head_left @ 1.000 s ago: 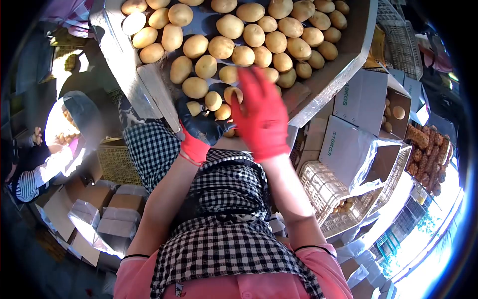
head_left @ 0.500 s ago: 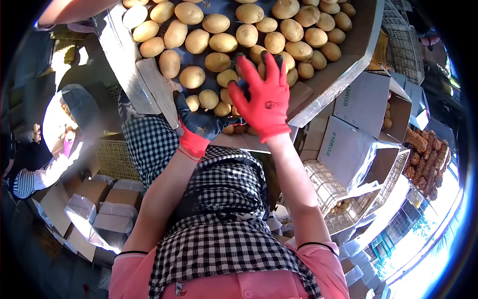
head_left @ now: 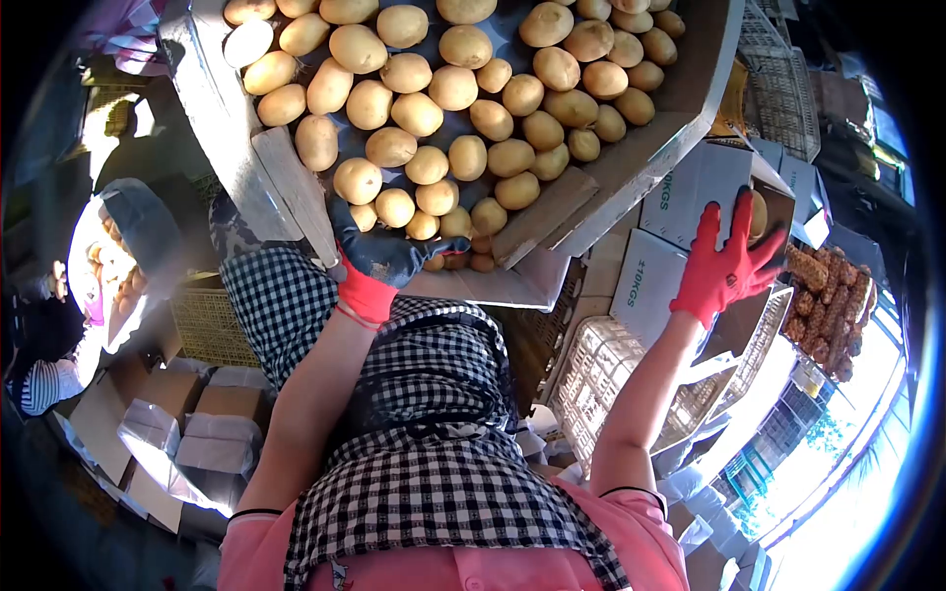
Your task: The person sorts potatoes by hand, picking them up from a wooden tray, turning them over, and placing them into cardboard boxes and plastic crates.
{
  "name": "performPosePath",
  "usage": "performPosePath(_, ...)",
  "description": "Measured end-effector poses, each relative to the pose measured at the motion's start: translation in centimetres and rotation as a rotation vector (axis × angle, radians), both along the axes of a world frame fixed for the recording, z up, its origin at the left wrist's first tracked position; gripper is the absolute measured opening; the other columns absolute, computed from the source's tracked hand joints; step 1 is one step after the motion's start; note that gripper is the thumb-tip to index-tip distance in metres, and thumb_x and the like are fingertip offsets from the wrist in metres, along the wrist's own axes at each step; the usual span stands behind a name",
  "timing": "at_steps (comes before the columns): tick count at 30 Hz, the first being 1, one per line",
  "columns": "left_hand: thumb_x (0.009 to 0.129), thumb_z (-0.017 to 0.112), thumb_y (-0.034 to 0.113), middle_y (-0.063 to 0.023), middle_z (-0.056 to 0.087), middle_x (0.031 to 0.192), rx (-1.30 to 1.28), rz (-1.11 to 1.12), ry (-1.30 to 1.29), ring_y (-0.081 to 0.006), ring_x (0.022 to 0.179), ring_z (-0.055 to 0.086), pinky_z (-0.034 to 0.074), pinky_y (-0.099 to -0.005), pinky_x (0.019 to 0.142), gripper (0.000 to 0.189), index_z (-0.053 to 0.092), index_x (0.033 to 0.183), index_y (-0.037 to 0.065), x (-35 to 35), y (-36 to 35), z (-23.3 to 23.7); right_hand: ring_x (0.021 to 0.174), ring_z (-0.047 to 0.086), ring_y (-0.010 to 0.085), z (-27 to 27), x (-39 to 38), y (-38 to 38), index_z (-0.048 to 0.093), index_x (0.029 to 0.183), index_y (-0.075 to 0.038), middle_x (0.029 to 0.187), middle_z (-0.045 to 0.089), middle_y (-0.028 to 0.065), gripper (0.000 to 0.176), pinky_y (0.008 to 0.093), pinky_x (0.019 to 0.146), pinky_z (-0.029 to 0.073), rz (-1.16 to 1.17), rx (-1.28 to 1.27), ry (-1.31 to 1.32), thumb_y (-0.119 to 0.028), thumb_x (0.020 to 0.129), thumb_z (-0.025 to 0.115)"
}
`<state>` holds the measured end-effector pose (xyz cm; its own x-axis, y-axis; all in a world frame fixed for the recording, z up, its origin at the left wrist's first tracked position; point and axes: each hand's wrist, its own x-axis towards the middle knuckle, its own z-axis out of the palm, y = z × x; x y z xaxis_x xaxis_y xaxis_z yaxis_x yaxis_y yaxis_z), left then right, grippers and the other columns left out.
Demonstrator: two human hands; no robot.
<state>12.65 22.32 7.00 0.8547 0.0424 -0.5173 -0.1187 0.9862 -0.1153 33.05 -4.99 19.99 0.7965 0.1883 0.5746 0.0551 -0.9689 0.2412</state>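
Many potatoes (head_left: 453,87) lie in a wooden chute (head_left: 674,126) that narrows toward me. My left hand (head_left: 379,254), in a red glove with a dark coated palm, is at the chute's mouth, thumb stretched out below the nearest potatoes and fingers along the left board. Off to the right, my right hand (head_left: 727,264) in the same kind of glove reaches over an open carton (head_left: 774,202), its fingers spread. A potato (head_left: 758,215) shows just beyond those fingertips, partly covered by them.
Cartons marked 10KGS (head_left: 645,281) stand right of the chute, beside a pale plastic crate (head_left: 601,369). Filled net sacks (head_left: 830,310) are stacked farther right. At left are a yellow crate (head_left: 212,323), wrapped cartons (head_left: 222,438) and another person's striped sleeve (head_left: 44,387).
My right hand has moved from over the potatoes to the carton on the right. Potatoes have shifted at the chute's mouth. My left hand stays there, its thumb now more visible.
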Motion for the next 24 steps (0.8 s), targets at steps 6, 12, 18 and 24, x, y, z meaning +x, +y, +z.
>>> performPosePath(6, 0.09, 0.047, 0.063, -0.0134, 0.038, 0.147, 0.144, 0.001, 0.162, -0.0396, 0.133, 0.041, 0.039, -0.0786, 0.093, 0.075, 0.033, 0.146, 0.015, -0.3, 0.0, -0.7, 0.14, 0.033, 0.0331, -7.0, 2.8, 11.3, 0.063, 0.122, -0.019, 0.127, 0.06, 0.0067, 0.036, 0.063, 0.116, 0.007, 0.509, -0.127, 0.574, -0.026, 0.087, 0.061)
performPosePath(12, 0.091, 0.046, 0.064, -0.0116, 0.037, 0.149, 0.017, -0.015, 0.041, -0.0387, 0.133, 0.041, 0.036, -0.078, 0.097, 0.074, 0.033, 0.147, 0.017, -0.3, 0.4, 0.2, 0.135, 0.04, 0.0311, -7.9, 4.4, 11.6, 0.065, 0.113, -0.019, 0.118, 0.063, 0.0098, 0.034, 0.0628, 0.114, 0.014, 0.481, -0.252, 0.543, -0.032, 0.082, 0.065)
performPosePath(18, 0.09, 0.047, 0.066, -0.0122, 0.035, 0.15, 0.004, -0.032, -0.038, -0.0387, 0.136, 0.039, 0.036, -0.0769, 0.098, 0.078, 0.031, 0.149, 0.017, -0.1, 0.2, -0.1, 0.13, 0.044, 0.0323, -0.1, 5.9, -1.0, 0.058, 0.133, -0.028, 0.129, 0.059, 0.0052, 0.06, 0.0618, 0.112, 0.013, 0.026, -0.096, 0.087, -0.044, 0.077, 0.073)
performPosePath(24, 0.09, 0.048, 0.066, -0.0127, 0.035, 0.151, 0.003, -0.049, 0.033, -0.0389, 0.136, 0.038, 0.036, -0.0762, 0.098, 0.079, 0.031, 0.149, 0.016, 0.1, 0.2, 0.1, 0.126, 0.047, 0.0309, -8.3, 0.5, 19.6, 0.056, 0.125, -0.023, 0.115, 0.065, 0.0032, 0.05, 0.06, 0.116, 0.013, 0.564, -0.034, 0.65, -0.039, 0.079, 0.069)
